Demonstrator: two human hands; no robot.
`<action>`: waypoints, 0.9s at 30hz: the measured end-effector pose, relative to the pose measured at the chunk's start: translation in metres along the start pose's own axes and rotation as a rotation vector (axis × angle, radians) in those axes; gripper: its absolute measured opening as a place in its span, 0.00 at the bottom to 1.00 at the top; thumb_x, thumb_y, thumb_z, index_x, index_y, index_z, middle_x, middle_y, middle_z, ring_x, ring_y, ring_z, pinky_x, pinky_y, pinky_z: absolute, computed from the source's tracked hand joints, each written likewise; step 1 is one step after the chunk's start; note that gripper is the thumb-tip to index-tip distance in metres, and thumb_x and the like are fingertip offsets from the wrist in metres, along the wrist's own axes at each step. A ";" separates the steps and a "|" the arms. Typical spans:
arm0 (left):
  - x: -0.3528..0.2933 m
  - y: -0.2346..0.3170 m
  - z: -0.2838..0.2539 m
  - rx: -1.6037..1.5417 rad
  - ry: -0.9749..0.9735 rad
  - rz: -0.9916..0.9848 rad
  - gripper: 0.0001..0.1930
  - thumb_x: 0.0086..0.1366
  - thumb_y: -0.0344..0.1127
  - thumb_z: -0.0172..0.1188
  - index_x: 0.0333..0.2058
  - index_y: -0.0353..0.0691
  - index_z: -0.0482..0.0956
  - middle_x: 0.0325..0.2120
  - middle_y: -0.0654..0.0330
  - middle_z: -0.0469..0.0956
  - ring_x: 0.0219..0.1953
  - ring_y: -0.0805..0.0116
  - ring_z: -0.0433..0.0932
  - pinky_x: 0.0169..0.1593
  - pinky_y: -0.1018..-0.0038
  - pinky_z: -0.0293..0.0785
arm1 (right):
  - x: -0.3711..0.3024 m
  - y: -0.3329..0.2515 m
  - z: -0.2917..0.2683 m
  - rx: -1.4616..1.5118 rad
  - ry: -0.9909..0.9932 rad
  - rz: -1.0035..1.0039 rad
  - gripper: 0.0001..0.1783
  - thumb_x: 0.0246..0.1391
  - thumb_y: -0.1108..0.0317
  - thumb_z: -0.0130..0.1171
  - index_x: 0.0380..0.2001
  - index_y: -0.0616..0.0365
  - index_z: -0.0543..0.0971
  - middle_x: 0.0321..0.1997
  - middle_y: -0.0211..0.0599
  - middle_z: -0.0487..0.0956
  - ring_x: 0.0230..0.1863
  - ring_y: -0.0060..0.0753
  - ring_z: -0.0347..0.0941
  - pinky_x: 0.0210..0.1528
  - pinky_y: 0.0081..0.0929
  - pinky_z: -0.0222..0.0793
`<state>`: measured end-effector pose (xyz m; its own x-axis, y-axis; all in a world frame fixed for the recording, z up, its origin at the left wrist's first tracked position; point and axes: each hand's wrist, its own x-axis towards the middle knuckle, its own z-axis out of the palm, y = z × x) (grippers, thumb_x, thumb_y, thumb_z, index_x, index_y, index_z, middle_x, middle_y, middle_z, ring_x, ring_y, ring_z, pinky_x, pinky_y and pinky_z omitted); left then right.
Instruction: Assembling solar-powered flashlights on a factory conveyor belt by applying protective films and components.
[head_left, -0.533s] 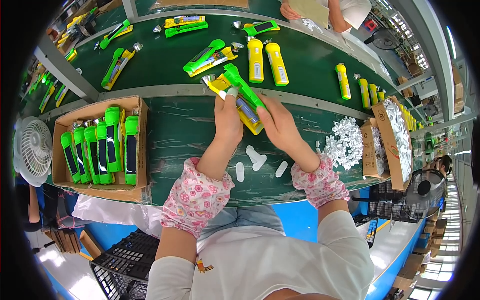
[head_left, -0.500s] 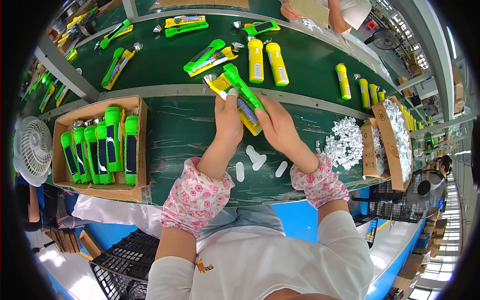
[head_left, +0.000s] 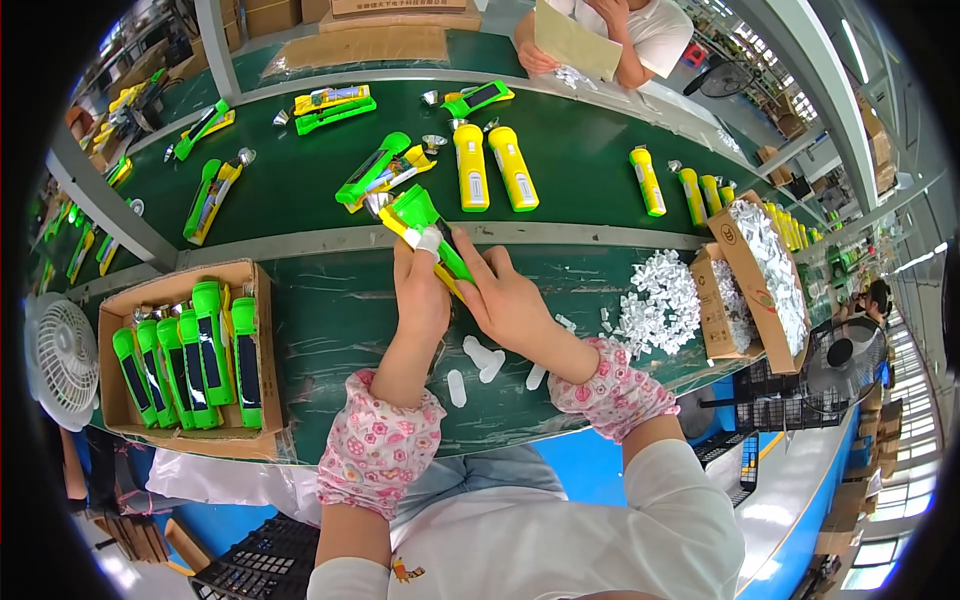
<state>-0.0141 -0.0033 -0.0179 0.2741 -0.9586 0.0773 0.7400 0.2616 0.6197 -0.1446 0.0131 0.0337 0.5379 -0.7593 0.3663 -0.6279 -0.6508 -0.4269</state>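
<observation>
Both hands hold one flashlight (head_left: 412,207) with a green half and a yellow half, above the table's inner edge. The green half lies nearly over the yellow one, and a silver reflector pokes out at its far end. My left hand (head_left: 420,295) is closed around the yellow side, with a white covering on a fingertip. My right hand (head_left: 505,300) presses the green half from the right with its fingers. Below my hands, white oval strips (head_left: 484,357) lie on the table (head_left: 330,345).
At left stands a cardboard box (head_left: 270,385) of green flashlights beside a white fan (head_left: 66,360). A heap of small white pieces (head_left: 658,305) and open cartons (head_left: 765,290) sit at right. Yellow flashlights (head_left: 470,170) and opened ones lie on the green belt (head_left: 580,185). Across it sits another person (head_left: 650,40).
The green half has swung down over the yellow half, hiding the blue cell seen between them before. My right hand has shifted along the flashlight. The whole view has also shifted.
</observation>
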 end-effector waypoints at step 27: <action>0.014 0.048 -0.002 -0.105 0.007 -0.026 0.19 0.67 0.37 0.57 0.51 0.32 0.65 0.45 0.47 0.75 0.46 0.56 0.78 0.53 0.61 0.76 | 0.010 0.007 -0.004 0.462 -0.123 -0.168 0.34 0.60 0.71 0.50 0.68 0.56 0.54 0.54 0.52 0.67 0.50 0.49 0.67 0.55 0.34 0.63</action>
<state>0.0260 -0.0037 0.0115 0.2574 -0.9646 0.0567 0.8073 0.2469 0.5360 -0.1461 0.0011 0.0375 0.6896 -0.6208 0.3730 -0.2275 -0.6746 -0.7022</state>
